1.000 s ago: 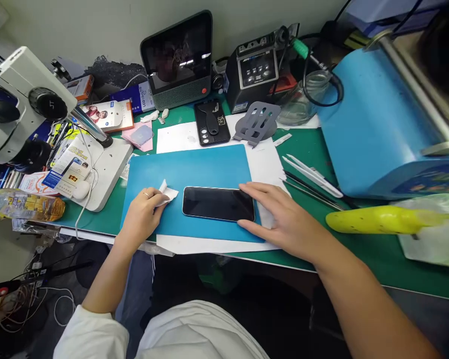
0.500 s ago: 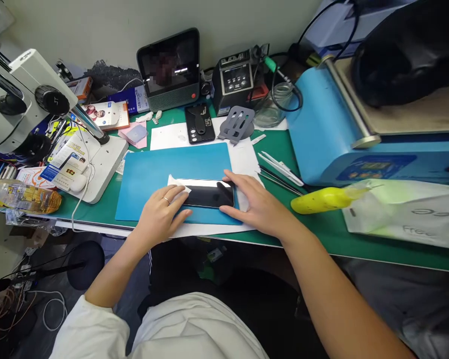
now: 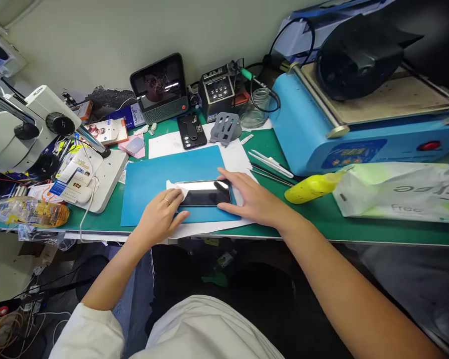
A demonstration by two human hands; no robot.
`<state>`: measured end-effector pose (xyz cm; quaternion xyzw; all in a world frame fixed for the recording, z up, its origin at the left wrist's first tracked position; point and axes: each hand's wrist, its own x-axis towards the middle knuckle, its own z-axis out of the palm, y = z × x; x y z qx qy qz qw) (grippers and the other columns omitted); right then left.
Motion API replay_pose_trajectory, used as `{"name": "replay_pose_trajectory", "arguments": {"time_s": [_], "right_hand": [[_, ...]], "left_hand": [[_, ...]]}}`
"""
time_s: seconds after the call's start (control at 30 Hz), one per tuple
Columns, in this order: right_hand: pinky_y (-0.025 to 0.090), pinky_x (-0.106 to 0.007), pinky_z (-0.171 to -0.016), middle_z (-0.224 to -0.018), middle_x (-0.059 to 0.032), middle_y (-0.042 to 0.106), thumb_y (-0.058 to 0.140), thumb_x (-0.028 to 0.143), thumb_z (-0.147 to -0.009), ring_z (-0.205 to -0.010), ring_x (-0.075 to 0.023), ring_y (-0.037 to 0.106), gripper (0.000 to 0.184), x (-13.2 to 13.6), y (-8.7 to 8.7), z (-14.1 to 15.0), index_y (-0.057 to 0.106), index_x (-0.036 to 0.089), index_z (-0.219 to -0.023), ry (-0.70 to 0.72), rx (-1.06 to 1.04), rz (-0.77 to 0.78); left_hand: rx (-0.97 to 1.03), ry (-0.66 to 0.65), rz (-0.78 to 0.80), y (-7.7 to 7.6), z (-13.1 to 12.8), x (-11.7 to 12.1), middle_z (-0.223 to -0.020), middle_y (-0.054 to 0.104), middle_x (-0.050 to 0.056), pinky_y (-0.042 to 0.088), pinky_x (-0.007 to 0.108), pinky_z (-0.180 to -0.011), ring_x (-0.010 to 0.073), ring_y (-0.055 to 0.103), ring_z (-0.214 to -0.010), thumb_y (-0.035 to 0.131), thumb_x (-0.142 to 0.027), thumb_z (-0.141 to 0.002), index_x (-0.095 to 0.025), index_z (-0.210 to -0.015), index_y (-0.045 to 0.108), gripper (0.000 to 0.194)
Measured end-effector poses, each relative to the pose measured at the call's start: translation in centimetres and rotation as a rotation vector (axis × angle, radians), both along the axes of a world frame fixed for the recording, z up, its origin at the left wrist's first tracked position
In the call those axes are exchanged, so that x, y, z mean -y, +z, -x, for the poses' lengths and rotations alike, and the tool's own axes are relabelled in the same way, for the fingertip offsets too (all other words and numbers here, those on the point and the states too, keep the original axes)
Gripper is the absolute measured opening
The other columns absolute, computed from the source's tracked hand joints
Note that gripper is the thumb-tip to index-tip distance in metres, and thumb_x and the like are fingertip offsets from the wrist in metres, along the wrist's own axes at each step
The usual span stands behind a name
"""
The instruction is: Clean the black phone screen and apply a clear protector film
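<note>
A phone [image 3: 205,199] with a dark, glossy screen lies face up on a blue mat [image 3: 145,172]. My left hand [image 3: 160,215] presses a white wipe [image 3: 170,185] onto the left end of the screen, with the wipe partly hidden under the fingers. At the other end, my right hand [image 3: 251,200] grips the phone between the thumb on the near edge and the fingers on the far edge. White paper [image 3: 239,158] shows from under the mat.
Behind the mat lie a black phone case [image 3: 192,130] and a grey slotted holder [image 3: 225,128]. Tweezers [image 3: 271,164], a yellow bottle [image 3: 311,188] and a wipes pack [image 3: 400,192] are on the right, near a blue heating machine [image 3: 303,124]. A microscope stand [image 3: 108,182] stands left.
The camera view has turned, so more of the blue machine shows at the right. Both hands stay at the same ends of the phone, with hardly any visible movement.
</note>
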<state>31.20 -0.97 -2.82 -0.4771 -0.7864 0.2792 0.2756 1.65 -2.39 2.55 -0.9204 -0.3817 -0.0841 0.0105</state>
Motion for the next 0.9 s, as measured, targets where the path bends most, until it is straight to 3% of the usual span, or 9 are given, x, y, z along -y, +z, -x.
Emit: {"name": "replay_pose_trajectory", "arguments": {"time_s": [0.17, 0.33, 0.43, 0.57, 0.7, 0.8, 0.9], "right_hand": [[0.048, -0.064, -0.115, -0.145, -0.0132, 0.062, 0.064, 0.055, -0.094, -0.135, -0.0372, 0.059, 0.082, 0.0, -0.2, -0.1, 0.029, 0.032, -0.165, -0.003, -0.004, -0.022], [0.048, -0.062, -0.115, -0.145, -0.0133, 0.062, 0.064, 0.053, -0.095, -0.135, -0.0365, 0.059, 0.082, 0.1, -0.6, -0.2, 0.028, 0.031, -0.166, 0.008, -0.019, -0.048], [0.049, -0.061, -0.115, -0.145, -0.0132, 0.061, 0.062, 0.053, -0.096, -0.135, -0.0364, 0.059, 0.08, 0.1, -0.8, -0.3, 0.03, 0.031, -0.166, 0.009, -0.018, -0.071], [0.048, -0.061, -0.115, -0.148, -0.0138, 0.06, 0.061, 0.057, -0.096, -0.139, -0.037, 0.056, 0.076, 0.1, -0.9, -0.2, 0.036, 0.031, -0.163, 0.0, 0.002, -0.079], [0.048, -0.062, -0.116, -0.15, -0.0149, 0.059, 0.058, 0.063, -0.097, -0.141, -0.0371, 0.055, 0.076, 0.1, -0.6, -0.1, 0.038, 0.029, -0.162, -0.013, 0.017, -0.041], [0.047, -0.064, -0.116, -0.151, -0.0153, 0.059, 0.057, 0.068, -0.096, -0.141, -0.0377, 0.054, 0.079, 0.1, -0.4, 0.0, 0.038, 0.029, -0.163, -0.015, -0.001, -0.032], [0.044, -0.063, -0.119, -0.149, -0.0158, 0.061, 0.043, 0.067, -0.102, -0.141, -0.0357, 0.054, 0.071, -0.1, -0.6, -0.1, 0.042, 0.027, -0.16, -0.016, -0.084, -0.054]], "left_hand": [[0.058, -0.006, 0.024, -0.4, -1.3, 0.0, -0.14, 0.067, 0.019, 0.052, 0.051, -0.112, 0.0325, 0.063, -0.13, 0.044, -0.042, -0.111, -0.011, -0.138, 0.062, 0.045], [0.085, 0.012, 0.06, -1.5, -6.2, 0.9, -0.139, 0.067, 0.018, 0.047, 0.05, -0.116, 0.0335, 0.061, -0.129, 0.048, -0.048, -0.108, -0.011, -0.139, 0.061, 0.05], [0.056, 0.081, 0.018, -2.1, -8.3, 1.8, -0.138, 0.065, 0.022, 0.045, 0.052, -0.117, 0.035, 0.06, -0.128, 0.044, -0.05, -0.108, -0.004, -0.142, 0.056, 0.058], [0.026, 0.197, -0.041, -2.1, -6.5, 2.9, -0.134, 0.065, 0.022, 0.047, 0.05, -0.114, 0.0342, 0.062, -0.123, 0.041, -0.044, -0.11, -0.003, -0.143, 0.054, 0.054], [0.018, 0.276, -0.067, -1.9, -3.7, 3.3, -0.137, 0.065, 0.02, 0.042, 0.058, -0.119, 0.0335, 0.06, -0.129, 0.037, -0.035, -0.11, -0.009, -0.148, 0.049, 0.047], [0.029, 0.273, -0.069, -2.2, -4.4, 3.3, -0.14, 0.063, 0.021, 0.037, 0.061, -0.122, 0.0348, 0.057, -0.132, 0.038, -0.03, -0.109, -0.008, -0.149, 0.049, 0.047], [0.053, 0.199, -0.048, -2.6, -7.3, 2.9, -0.14, 0.063, 0.022, 0.044, 0.054, -0.116, 0.0348, 0.059, -0.129, 0.039, -0.031, -0.107, -0.006, -0.145, 0.052, 0.048]]}}
